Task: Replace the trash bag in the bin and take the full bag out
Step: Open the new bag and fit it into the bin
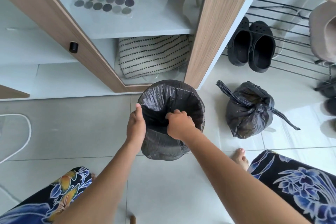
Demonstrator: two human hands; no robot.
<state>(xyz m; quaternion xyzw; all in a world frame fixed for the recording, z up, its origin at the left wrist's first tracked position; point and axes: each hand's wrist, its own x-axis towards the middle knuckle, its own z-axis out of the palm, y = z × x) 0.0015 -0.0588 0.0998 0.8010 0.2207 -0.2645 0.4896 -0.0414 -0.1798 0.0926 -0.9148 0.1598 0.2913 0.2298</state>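
Black film, right hand: fingers pinched shut on a fold of the new bag at the near rim, centre of frame.
Left hand: closed over the left rim, thumb along the edge, holding the liner against the bin.
Liner state: mouth draped over the rim, skirt covering the outer wall; interior looks slack, not yet seated.
Full bag: knotted, on the floor tiles, right of the bin, apart from it.
Governing relation: full bag lies to the right of both hands; right hand is nearer.
Long axis: tied tails run upper left to lower right.
Judgement: fitting nearly done; carry-out remains.
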